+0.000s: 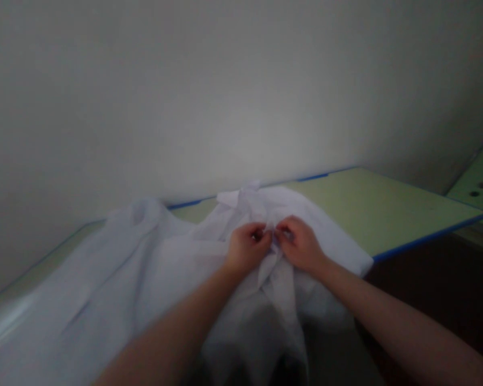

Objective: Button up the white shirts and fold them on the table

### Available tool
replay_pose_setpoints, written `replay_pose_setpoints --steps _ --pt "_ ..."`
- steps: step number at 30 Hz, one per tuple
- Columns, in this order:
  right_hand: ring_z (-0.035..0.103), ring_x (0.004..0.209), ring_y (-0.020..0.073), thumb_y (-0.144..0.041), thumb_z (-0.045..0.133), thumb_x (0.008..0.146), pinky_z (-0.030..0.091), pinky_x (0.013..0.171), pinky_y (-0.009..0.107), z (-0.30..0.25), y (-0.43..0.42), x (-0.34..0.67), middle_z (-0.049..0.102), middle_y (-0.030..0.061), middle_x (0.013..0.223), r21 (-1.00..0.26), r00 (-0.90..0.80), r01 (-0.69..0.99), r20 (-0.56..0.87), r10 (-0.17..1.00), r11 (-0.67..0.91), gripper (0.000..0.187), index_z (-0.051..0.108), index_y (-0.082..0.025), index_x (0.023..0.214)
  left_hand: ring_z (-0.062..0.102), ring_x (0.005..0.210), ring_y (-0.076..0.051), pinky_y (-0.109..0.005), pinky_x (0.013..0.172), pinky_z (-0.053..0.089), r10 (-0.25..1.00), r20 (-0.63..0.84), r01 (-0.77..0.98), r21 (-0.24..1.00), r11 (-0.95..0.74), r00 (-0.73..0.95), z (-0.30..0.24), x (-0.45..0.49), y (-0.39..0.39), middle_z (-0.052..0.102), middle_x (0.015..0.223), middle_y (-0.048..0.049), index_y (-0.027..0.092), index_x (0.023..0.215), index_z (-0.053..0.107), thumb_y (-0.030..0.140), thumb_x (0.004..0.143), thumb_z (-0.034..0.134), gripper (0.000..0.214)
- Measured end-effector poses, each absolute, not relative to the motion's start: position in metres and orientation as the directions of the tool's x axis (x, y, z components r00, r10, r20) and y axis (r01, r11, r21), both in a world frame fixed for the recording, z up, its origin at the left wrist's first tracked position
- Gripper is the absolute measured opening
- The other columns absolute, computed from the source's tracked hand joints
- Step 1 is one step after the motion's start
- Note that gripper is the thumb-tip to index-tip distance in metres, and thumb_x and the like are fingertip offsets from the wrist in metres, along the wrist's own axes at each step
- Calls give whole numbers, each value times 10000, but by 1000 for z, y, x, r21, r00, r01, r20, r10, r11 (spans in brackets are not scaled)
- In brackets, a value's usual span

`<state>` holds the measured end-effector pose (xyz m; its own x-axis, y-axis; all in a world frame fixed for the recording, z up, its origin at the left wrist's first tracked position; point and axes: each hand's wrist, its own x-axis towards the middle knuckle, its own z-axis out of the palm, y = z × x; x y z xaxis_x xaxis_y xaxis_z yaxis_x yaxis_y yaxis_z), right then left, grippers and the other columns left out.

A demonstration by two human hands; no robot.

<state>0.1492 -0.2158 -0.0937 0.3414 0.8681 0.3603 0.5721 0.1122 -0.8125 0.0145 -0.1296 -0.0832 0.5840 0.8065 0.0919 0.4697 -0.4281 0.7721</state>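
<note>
The crumpled white cloth garment (145, 268) covers the left half of the flat pale-green, blue-edged desk (386, 209), overhanging its near edge. Our left hand (247, 249) and right hand (301, 246) lie on it, side by side. Another pale-green desk (478, 182) stands further right.

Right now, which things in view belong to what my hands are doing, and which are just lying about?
In hand:
white garment, pinched by left hand and right hand

Just there:
green table under the garment
second green tabletop at far right

No readable text, label or number anywhere; view dim, perhaps too blurred.
</note>
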Motion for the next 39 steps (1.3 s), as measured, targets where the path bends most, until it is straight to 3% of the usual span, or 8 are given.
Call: replay_pose_setpoints --steps 9,20,26,33,39 --pt "512 828 172 -85 504 777 415 760 302 -96 -216 149 562 48 834 -797 280 586 368 886 146 140 582 -178 846 505 547 -88 -189 521 377 737 113 466 709 -529 666 -79 14 -130 592 599 12 174 787 692 257 756 560 159" --pt "525 773 163 -145 563 765 415 725 290 -97 -217 148 600 32 799 -754 346 654 366 864 57 75 597 -187 817 481 531 -91 -203 525 350 644 98 449 638 -626 759 -76 13 -132 562 580 23 189 808 666 258 790 525 158" --pt "545 758 160 -158 578 739 434 726 292 -100 -220 148 621 35 845 -762 382 648 343 858 16 314 575 -186 1051 526 585 -113 -215 556 372 569 83 432 564 -703 818 -69 12 -135 618 665 -4 193 917 654 219 789 517 189" --pt "538 731 157 -176 571 743 420 695 280 -96 -218 149 613 33 758 -728 350 686 355 867 21 75 624 -179 796 596 741 -144 -239 659 434 546 124 374 603 -705 828 -67 11 -134 676 845 -43 201 1025 650 210 841 475 254" --pt "523 711 154 -180 569 728 408 658 272 -96 -217 149 589 35 753 -756 365 655 335 869 17 82 595 -172 806 606 744 -157 -248 640 446 584 114 435 556 -708 804 -67 9 -129 675 825 -45 198 933 658 297 865 475 218"
